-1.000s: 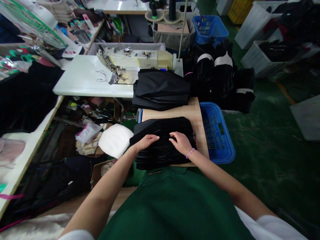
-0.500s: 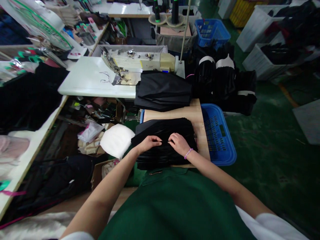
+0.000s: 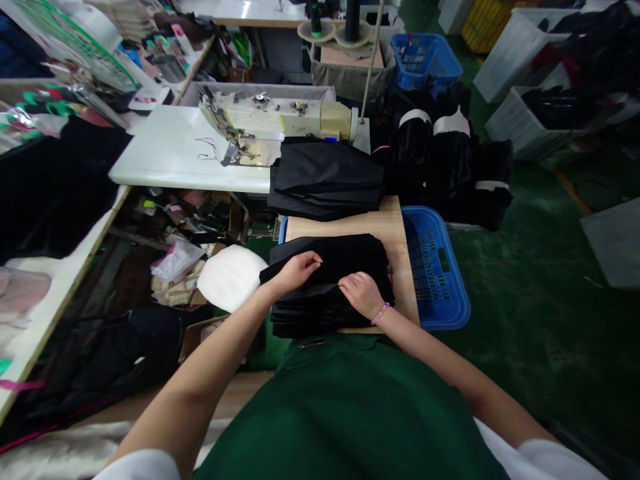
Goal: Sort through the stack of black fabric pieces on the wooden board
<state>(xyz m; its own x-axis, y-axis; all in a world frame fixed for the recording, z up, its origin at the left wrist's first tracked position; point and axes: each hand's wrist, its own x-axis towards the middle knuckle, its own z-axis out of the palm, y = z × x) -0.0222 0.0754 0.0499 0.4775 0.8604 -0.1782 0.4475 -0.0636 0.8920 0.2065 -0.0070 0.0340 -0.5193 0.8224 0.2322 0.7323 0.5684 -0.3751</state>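
L hand (image 3: 299,269): shifted away from R, fingers pinched on top piece (image 3: 345,257).
R hand (image 3: 361,294): curled, pinching same piece's edge.
Stack (image 3: 320,317): top layer now lifting.
Basket (image 3: 440,280): right of stack.

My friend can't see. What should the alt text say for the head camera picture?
A person's left hand and right hand touch the top black fabric piece of a stack on a wooden table; the right hand pinches its near edge. A blue basket sits to the right, a sewing machine beyond.
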